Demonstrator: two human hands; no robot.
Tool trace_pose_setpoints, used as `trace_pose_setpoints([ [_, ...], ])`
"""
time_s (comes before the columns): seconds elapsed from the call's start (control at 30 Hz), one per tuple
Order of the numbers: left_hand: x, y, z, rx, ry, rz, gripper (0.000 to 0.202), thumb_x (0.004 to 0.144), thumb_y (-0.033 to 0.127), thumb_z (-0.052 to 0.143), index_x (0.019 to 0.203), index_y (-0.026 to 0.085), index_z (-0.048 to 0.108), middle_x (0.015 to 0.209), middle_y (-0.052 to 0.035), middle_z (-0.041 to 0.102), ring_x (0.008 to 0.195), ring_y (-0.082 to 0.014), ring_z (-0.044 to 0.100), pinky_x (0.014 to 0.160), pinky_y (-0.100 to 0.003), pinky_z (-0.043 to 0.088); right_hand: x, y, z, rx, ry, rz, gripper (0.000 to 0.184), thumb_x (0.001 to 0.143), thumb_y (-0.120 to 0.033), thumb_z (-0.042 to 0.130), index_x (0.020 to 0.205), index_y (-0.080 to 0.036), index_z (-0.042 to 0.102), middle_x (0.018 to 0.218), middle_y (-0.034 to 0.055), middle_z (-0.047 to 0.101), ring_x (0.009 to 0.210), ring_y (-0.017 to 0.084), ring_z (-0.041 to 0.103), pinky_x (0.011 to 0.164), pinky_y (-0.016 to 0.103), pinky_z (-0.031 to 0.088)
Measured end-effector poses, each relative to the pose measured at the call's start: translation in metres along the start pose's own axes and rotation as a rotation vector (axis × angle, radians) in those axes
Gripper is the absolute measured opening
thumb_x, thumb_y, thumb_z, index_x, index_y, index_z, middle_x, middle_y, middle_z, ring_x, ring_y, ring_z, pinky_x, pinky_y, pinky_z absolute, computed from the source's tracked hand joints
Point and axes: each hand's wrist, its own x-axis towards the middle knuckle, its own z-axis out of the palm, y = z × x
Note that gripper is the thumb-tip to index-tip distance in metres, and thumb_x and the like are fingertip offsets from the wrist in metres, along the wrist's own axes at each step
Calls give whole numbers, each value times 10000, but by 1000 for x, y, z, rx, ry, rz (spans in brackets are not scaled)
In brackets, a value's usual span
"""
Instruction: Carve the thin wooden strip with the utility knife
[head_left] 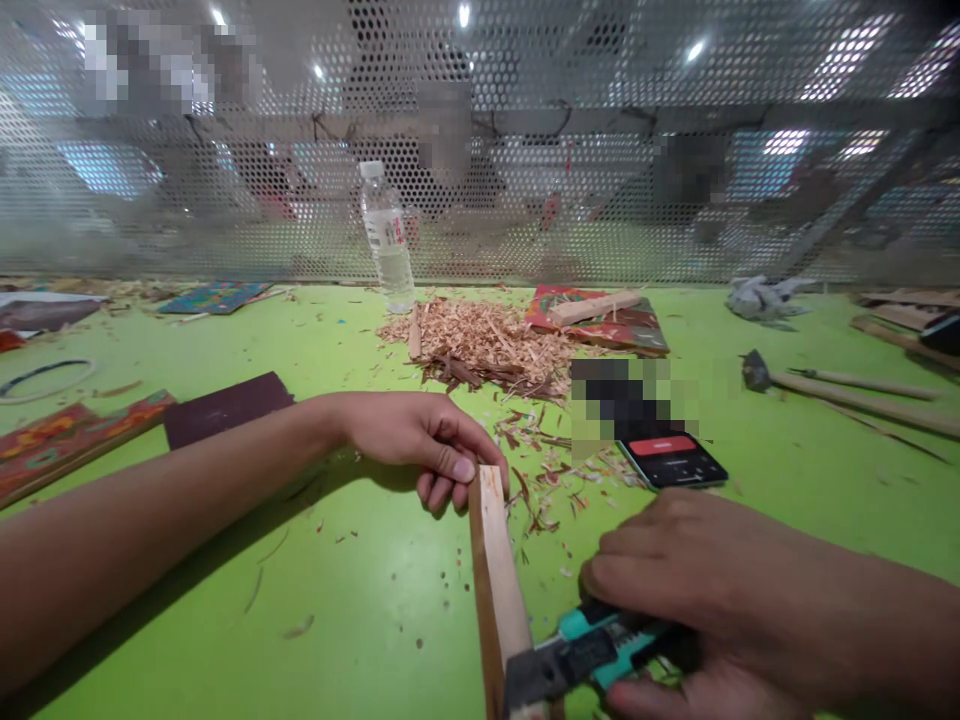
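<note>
A squared strip of wood (501, 570) runs from the middle of the view down past the bottom edge. My left hand (427, 445) pinches its far end between thumb and fingers. In my right hand (697, 590) is a utility knife (592, 650) with a teal and black body, its fingers wrapped round the handle. The knife's dark front end lies across the near part of the strip, touching or just above it; the blade edge itself is hard to make out. Wood shavings (502, 345) are heaped beyond my hands, with thin curls scattered around the strip.
A water bottle (388, 240) stands behind the shavings. A phone (671, 455) lies by my right hand, a hammer (840, 390) farther right. Sandpaper (225, 405) and painted boards (82, 440) lie at left. A perforated metal screen (480, 140) closes off the green table's (360, 620) back.
</note>
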Motion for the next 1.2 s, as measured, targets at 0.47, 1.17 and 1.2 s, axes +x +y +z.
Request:
trace_pose_setpoints([
  [0.47,2,9,3,10,-24,-8,388,918,423,799,1240,209,766,908,-28,777,678,-107,750,581,-139,574,7,17,-6,-22,68,129,261,993,-410,502,819,-222,552,667,1,608,540,139,463,524,281,265],
  [1.17,3,6,5,21,69,-12,299,869,386,854,1073,185,768,844,-34,766,728,-122,741,648,-173,610,3,5,-3,31,-13,218,292,1044,-445,460,868,-226,543,696,8,643,548,153,528,538,300,247],
  [1.2,3,6,7,22,79,-11,301,860,390,861,1060,184,770,823,-27,758,699,-118,734,631,-171,603,4,5,-3,33,-12,220,290,1042,-442,462,867,-225,542,696,11,646,547,154,533,538,301,246],
])
